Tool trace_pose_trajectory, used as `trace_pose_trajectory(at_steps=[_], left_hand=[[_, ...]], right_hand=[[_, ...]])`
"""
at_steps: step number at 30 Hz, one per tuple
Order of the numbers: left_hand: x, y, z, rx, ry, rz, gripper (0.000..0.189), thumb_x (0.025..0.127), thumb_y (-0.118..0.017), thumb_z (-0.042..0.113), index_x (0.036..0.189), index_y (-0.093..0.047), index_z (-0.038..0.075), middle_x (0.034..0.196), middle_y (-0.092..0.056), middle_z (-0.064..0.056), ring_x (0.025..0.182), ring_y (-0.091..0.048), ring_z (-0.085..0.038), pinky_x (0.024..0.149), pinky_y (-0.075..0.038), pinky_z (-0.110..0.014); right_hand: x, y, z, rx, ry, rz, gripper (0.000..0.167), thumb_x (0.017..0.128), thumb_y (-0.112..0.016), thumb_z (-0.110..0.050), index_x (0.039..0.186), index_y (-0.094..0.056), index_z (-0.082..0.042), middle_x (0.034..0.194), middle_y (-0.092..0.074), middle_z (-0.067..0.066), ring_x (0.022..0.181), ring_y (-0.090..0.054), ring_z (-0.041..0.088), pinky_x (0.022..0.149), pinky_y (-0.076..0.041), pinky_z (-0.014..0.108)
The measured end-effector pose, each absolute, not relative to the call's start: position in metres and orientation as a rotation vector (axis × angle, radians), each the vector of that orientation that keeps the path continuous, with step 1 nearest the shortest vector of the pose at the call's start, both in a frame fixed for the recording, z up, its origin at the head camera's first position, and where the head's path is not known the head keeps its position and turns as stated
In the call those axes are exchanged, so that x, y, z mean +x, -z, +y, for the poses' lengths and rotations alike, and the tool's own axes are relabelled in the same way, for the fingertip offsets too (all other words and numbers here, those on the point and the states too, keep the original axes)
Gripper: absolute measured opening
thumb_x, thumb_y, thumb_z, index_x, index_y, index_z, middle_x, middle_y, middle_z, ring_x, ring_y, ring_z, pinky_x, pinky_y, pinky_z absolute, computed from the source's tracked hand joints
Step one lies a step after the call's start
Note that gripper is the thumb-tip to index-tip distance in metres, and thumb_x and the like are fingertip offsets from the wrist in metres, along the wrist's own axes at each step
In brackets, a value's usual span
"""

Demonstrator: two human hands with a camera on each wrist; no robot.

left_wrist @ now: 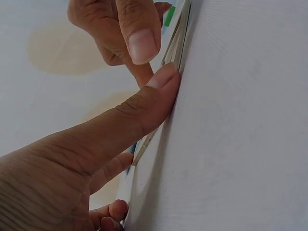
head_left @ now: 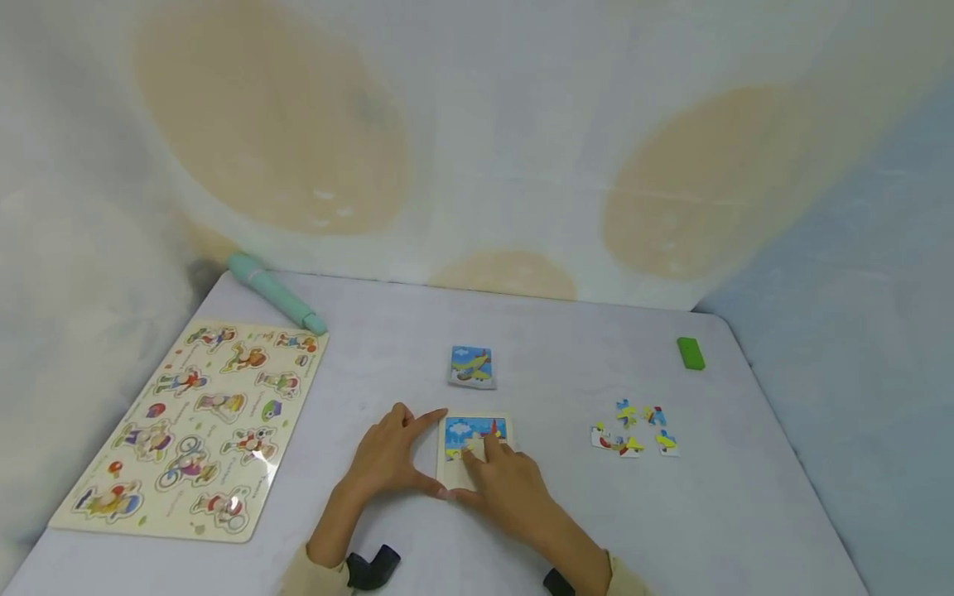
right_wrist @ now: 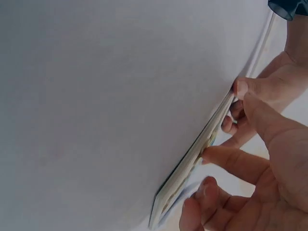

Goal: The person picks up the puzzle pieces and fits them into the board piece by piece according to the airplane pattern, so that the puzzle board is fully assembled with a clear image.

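Observation:
A small wooden jigsaw board [head_left: 456,476] lies in front of me, its upper part filled with picture pieces of blue sky and red, its lower part bare wood. My left hand [head_left: 391,457] holds the board at its left side, thumb on the near corner and index finger at the far one. Over the board, my right hand [head_left: 514,492] presses an index fingertip on the pieces, with the thumb at the near edge. In the right wrist view the board [right_wrist: 192,154] appears edge-on between both hands. Several loose jigsaw pieces [head_left: 629,447] lie to the right.
Behind the board sits a picture card [head_left: 472,367] of a yellow airplane. A green block [head_left: 691,353] is at the far right. On the left lie a large figure puzzle board [head_left: 186,430] and a mint-green microphone-shaped object [head_left: 276,293]. A cloth wall rises behind the table.

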State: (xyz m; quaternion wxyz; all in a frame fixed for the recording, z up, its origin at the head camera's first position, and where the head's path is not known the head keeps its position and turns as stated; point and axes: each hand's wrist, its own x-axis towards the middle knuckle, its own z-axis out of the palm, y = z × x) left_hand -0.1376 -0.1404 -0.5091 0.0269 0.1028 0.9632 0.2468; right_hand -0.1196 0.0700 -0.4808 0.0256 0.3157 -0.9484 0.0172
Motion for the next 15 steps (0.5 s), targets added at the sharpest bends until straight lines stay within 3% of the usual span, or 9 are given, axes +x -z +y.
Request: trace_pose_trajectory(at_steps=[4, 10, 15], left_hand=[[-0.136, 0.509, -0.142, 0.318, -0.759, 2.988, 0.11, 0.043, -0.094, 0.059, 0.142, -0.055, 0.031, 0.09, -0.035, 0.001, 0.073, -0.033, -0.014, 0.062, -0.026, -0.028], [-0.135, 0.511, -0.143, 0.319, -0.761, 2.998, 0.109, 0.044, -0.095, 0.056, 0.142, -0.055, 0.03, 0.091, -0.036, 0.001, 0.073, -0.034, -0.014, 0.063, -0.027, -0.028], [-0.137, 0.511, -0.142, 0.34, -0.766, 3.001, 0.11, 0.043, -0.095, 0.058, 0.142, -0.055, 0.03, 0.09, -0.035, 0.001, 0.073, -0.033, -0.014, 0.063, -0.027, -0.028]], right_hand=[[-0.116, 0.481, 0.06, 0.941, -0.031, -2.952, 0.067, 0.085, -0.061, -0.067, 0.119, -0.073, -0.01, 0.097, -0.062, 0.006, 0.088, -0.068, 0.021, 0.064, -0.055, 0.036], [-0.114, 0.478, 0.056, 0.98, -0.045, -2.969, 0.073, 0.088, -0.059, -0.065, 0.123, -0.068, -0.001, 0.099, -0.062, 0.005, 0.088, -0.065, 0.019, 0.073, -0.054, 0.035], [-0.119, 0.481, 0.064, 0.999, -0.038, -2.882, 0.078, 0.085, -0.062, -0.067, 0.135, -0.061, -0.007, 0.102, -0.06, 0.008, 0.09, -0.065, 0.021, 0.075, -0.054, 0.038]])
